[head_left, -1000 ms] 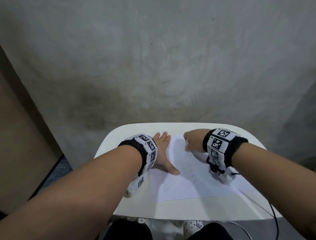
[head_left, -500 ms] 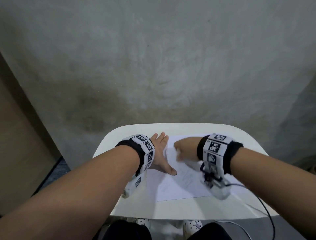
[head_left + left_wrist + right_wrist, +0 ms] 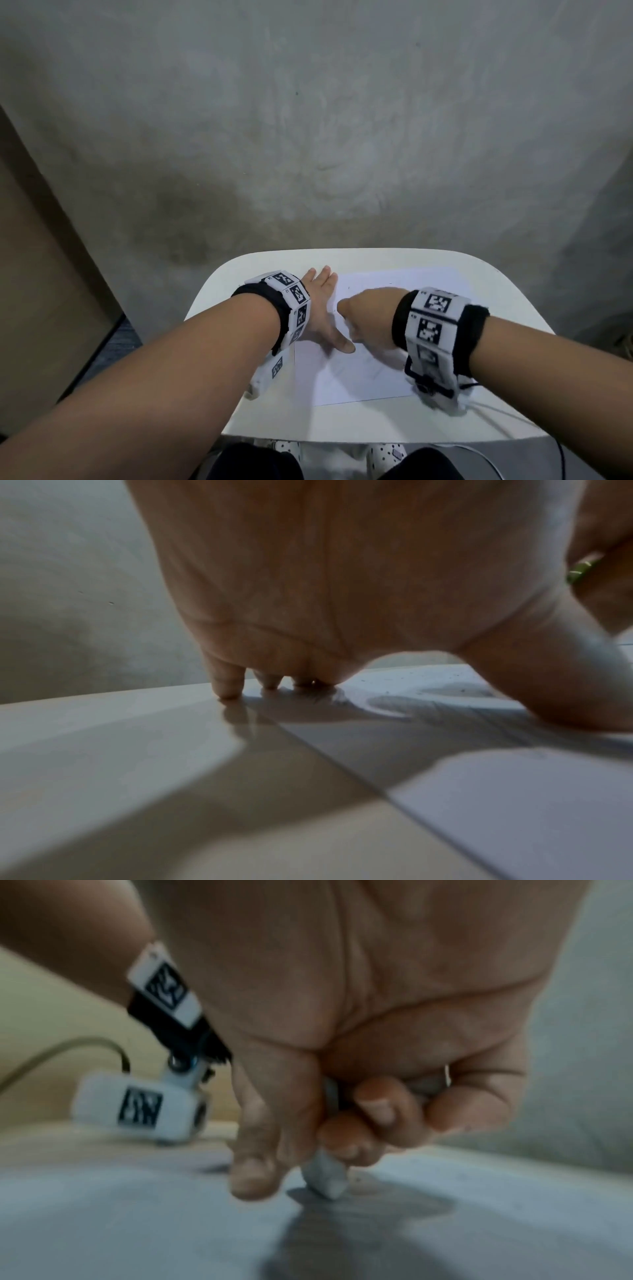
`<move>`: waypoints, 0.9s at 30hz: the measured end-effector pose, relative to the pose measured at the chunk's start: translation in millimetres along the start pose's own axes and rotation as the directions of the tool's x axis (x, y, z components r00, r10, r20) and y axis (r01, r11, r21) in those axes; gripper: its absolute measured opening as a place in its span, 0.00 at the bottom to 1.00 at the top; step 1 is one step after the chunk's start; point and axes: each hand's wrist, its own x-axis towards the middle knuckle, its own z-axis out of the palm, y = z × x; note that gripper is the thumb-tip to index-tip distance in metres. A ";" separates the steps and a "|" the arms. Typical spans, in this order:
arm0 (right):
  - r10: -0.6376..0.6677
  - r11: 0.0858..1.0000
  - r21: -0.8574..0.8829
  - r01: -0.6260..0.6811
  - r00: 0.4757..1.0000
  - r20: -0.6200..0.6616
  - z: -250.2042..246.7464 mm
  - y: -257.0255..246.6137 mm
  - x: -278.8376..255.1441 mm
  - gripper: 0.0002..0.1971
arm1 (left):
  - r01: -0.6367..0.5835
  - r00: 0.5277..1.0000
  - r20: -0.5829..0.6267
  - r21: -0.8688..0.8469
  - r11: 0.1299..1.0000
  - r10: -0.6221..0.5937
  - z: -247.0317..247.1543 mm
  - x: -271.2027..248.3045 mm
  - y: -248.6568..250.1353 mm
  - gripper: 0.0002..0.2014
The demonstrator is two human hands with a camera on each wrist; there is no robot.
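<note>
A white sheet of paper point(image 3: 376, 363) with faint pencil marks lies on a small cream table point(image 3: 462, 421). My left hand point(image 3: 322, 308) lies flat with straight fingers along the paper's left edge, thumb point(image 3: 342, 344) on the sheet; its fingertips point(image 3: 227, 688) press on the table. My right hand point(image 3: 368, 317) is curled in a fist over the middle-left of the paper. In the right wrist view its fingers point(image 3: 346, 1139) and thumb pinch a small white eraser point(image 3: 325, 1176), whose tip touches the paper point(image 3: 137, 1218).
A grey concrete wall point(image 3: 308, 120) stands right behind the table's far edge. A brown panel point(image 3: 30, 291) runs along the left. A cable point(image 3: 496, 411) trails from my right wrist over the table's right front. My knees and spotted shoes point(image 3: 287, 448) show below the front edge.
My right hand has slid leftward and toward me across the paper with the eraser, ending close to my left thumb. The left hand has stayed flat in place.
</note>
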 end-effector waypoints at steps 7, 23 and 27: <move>0.078 0.995 -0.064 -0.080 0.996 -0.037 -5.9 9.8 2.4 0.14 | 0.007 1.000 -0.009 -0.006 1.000 -0.007 0.9 0.6 -0.4 0.66; 0.151 0.988 -0.036 -0.153 0.987 -0.057 -11.2 30.1 8.1 0.09 | 0.016 1.000 -0.013 -0.021 1.000 -0.016 3.1 0.7 -1.9 0.66; -0.013 0.999 -0.040 0.014 0.999 0.040 -2.5 3.6 -0.2 0.14 | 0.007 1.000 -0.012 0.001 1.000 -0.007 1.2 1.7 -0.3 0.66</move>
